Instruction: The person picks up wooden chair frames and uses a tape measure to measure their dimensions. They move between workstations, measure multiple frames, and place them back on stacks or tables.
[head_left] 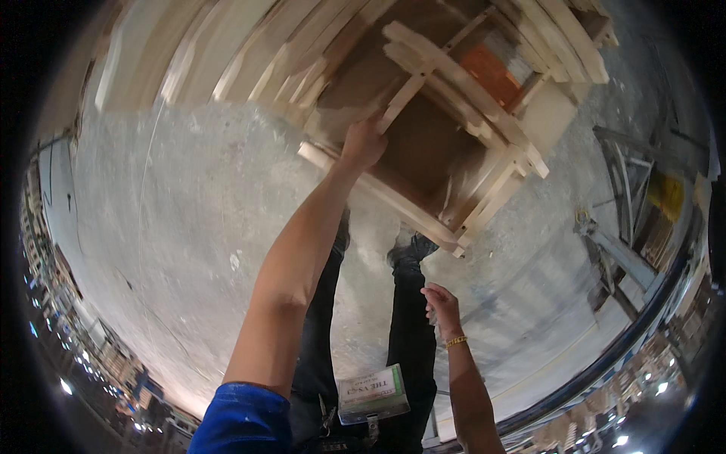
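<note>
A light wooden furniture frame, jointed from several rails and posts with brown panels, stands in front of my feet and reaches up and right. My left hand is stretched out to it, with fingers closed round one of its slim wooden rails. Low at my right side hangs my right hand, well apart from the frame. Its fingers are curled together, and I cannot make out whether something small is in them. A gold-coloured bracelet circles that wrist.
Pale wooden boards stand in a row at the upper left. An orange thing shows within the frame's far part. Metal stands are on the right over the grey concrete floor. A badge hangs at my waist.
</note>
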`<state>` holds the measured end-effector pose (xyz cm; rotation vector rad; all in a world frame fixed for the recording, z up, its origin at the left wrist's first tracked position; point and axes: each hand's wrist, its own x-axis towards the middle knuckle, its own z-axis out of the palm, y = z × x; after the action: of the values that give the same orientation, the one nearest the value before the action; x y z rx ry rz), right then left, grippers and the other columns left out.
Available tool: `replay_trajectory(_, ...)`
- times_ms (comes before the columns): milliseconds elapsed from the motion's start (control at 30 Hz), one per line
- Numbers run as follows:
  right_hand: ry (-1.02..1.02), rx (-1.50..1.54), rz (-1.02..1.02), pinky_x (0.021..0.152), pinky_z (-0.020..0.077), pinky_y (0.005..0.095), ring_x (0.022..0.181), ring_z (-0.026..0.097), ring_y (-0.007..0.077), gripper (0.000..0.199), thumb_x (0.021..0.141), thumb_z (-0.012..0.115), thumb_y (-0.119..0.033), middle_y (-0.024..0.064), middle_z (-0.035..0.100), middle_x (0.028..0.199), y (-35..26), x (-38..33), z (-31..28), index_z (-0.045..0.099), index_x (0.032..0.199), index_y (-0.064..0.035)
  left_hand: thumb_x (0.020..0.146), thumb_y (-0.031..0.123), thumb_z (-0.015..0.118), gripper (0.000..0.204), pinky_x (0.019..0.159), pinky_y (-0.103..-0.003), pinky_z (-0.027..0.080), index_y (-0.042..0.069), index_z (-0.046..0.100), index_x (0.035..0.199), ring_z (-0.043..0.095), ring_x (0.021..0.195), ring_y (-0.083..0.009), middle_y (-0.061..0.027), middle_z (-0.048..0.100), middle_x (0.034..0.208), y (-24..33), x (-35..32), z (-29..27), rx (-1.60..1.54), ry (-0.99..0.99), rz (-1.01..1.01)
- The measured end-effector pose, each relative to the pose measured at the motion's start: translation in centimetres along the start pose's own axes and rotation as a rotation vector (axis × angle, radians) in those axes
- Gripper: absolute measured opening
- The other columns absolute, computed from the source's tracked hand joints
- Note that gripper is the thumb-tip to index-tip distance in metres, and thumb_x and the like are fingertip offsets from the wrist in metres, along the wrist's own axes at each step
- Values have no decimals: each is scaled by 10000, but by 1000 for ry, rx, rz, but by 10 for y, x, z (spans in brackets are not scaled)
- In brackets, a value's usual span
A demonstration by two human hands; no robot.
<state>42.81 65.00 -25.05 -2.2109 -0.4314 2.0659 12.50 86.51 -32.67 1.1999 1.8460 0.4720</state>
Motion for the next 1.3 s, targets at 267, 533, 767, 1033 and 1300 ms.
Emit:
replay_trajectory(267, 27, -314, -57, 417, 400, 212, 480, 480, 65, 337, 868, 600, -236, 25, 587, 705, -31, 5, -23, 591, 1109, -1, 823, 213, 592, 498, 904, -413, 427, 46, 449, 1271, 516, 1078, -387, -241, 536, 1172, -24, -57, -6, -106, 111, -51)
replay_trajectory(533, -225, -326, -292, 469, 408, 217, 580, 542, 88, 224, 852, 595, -208, 1, 574, 707, -57, -81, -9, 619, 990, -33, 802, 367, 579, 487, 954, -424, 391, 69, 554, 1186, 494, 1121, -385, -225, 552, 1175, -25, -345, -56, 83, -263, -366)
replay_trajectory(767, -502, -99, -653, 355, 319, 198, 485, 497, 64, 281, 850, 613, -213, 24, 582, 753, -128, -194, -4, 590, 1079, -52, 839, 321, 569, 428, 934, -383, 403, 56, 573, 1174, 547, 1051, -302, -185, 581, 1122, 23, -456, -166, -286, 369, -336)
replay_trajectory(1033, -297, -348, -1317, 590, 450, 221, 662, 541, 65, 185, 835, 630, -167, 0, 599, 754, -343, -336, 57, 639, 950, -21, 894, 141, 537, 260, 836, -276, 447, -52, 594, 1060, 596, 934, -167, -103, 648, 974, 245, -332, -518, -582, 1093, 525)
replay_trajectory(1300, -171, -324, -1593, 676, 455, 229, 751, 549, 77, 236, 820, 630, -151, 19, 624, 849, -450, -487, 154, 629, 1008, -8, 873, 59, 535, 210, 834, -265, 444, -40, 596, 1047, 594, 929, -155, -100, 640, 987, 318, -276, -583, -698, 734, 832)
